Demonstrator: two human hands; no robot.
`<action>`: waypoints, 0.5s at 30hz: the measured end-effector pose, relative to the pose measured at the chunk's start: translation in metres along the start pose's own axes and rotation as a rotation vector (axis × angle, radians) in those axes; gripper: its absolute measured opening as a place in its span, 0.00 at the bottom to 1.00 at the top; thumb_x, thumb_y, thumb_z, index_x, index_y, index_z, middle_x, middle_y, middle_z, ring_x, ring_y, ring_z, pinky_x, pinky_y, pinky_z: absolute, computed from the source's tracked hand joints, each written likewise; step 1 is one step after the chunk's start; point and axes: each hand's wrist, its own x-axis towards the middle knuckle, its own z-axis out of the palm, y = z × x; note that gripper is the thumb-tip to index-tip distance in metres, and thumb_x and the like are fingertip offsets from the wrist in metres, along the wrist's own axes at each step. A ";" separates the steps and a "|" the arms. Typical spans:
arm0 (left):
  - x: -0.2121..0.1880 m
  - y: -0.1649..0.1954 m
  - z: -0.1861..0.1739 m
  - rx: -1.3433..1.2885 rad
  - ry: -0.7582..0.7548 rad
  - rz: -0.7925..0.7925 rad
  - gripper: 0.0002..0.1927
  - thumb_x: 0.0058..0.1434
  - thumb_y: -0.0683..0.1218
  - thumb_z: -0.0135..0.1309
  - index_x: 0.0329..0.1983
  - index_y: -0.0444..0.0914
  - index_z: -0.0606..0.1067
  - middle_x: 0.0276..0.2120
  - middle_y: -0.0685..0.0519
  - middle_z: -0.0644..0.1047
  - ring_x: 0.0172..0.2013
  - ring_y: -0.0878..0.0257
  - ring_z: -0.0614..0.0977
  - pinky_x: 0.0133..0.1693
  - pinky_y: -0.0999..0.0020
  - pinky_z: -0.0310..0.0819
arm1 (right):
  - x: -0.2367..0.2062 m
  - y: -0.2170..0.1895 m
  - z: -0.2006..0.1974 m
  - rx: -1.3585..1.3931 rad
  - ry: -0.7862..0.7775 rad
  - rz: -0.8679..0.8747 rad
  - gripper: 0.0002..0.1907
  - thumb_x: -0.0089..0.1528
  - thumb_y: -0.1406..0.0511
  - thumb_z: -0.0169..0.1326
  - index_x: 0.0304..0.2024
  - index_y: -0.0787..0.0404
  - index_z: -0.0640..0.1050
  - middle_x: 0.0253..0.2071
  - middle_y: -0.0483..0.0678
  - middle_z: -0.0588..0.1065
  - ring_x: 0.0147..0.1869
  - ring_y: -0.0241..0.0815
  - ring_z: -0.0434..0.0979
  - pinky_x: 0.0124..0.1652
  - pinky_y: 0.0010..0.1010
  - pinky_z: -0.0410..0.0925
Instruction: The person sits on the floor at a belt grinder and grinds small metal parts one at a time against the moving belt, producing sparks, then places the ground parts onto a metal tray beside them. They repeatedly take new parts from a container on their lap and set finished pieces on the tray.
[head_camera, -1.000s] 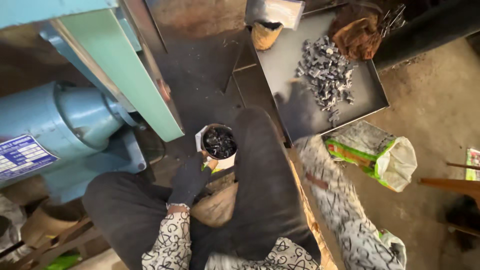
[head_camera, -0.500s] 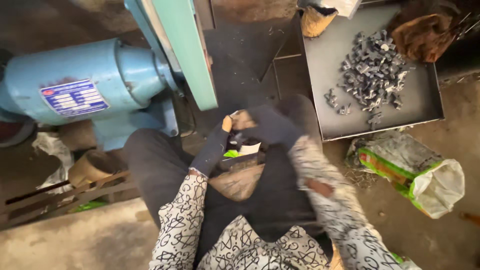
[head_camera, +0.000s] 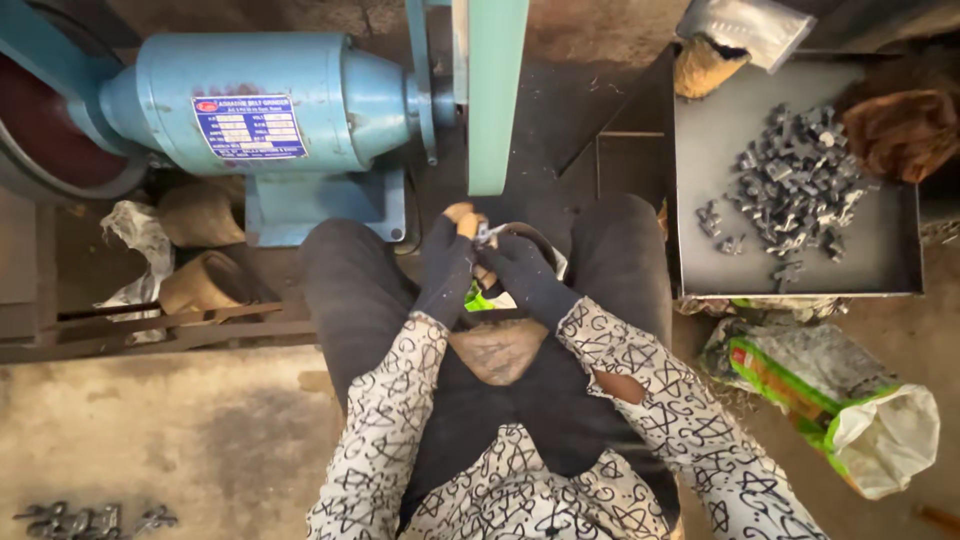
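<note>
Head view: both gloved hands (head_camera: 490, 265) now nearer green belt (head_camera: 497, 95).

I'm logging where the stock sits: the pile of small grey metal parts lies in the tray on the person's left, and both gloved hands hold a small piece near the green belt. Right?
Not quite. The head view shows the pile of small grey metal parts in the tray on the person's right, not left. The rest holds: the left hand and right hand, both gloved, hold a small piece near the green belt.

Small grey metal piece (head_camera: 486, 234), pinched between both gloved hands' fingertips over the lap, just below the green grinder belt; mostly hidden, shape unclear. Small round container (head_camera: 520, 262) beneath hands, largely covered.
</note>
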 end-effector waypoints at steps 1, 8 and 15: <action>0.001 0.002 0.001 -0.049 -0.070 0.056 0.13 0.70 0.45 0.50 0.53 0.34 0.74 0.34 0.52 0.79 0.26 0.69 0.77 0.25 0.71 0.68 | 0.003 -0.003 0.000 0.034 -0.001 -0.089 0.11 0.70 0.64 0.52 0.41 0.66 0.79 0.30 0.43 0.75 0.32 0.32 0.73 0.33 0.26 0.68; 0.006 -0.001 -0.007 0.193 -0.077 0.065 0.13 0.72 0.47 0.49 0.45 0.33 0.79 0.27 0.51 0.78 0.21 0.67 0.77 0.24 0.71 0.67 | 0.020 -0.023 -0.005 -0.498 0.189 -0.168 0.12 0.68 0.61 0.53 0.37 0.65 0.77 0.24 0.44 0.73 0.26 0.31 0.71 0.26 0.25 0.65; 0.026 -0.013 -0.011 0.320 -0.051 0.379 0.11 0.74 0.44 0.53 0.48 0.30 0.78 0.36 0.50 0.81 0.37 0.69 0.79 0.40 0.72 0.75 | 0.034 -0.018 -0.011 -0.159 0.070 -0.021 0.11 0.66 0.62 0.54 0.35 0.64 0.75 0.24 0.45 0.73 0.25 0.33 0.72 0.26 0.28 0.66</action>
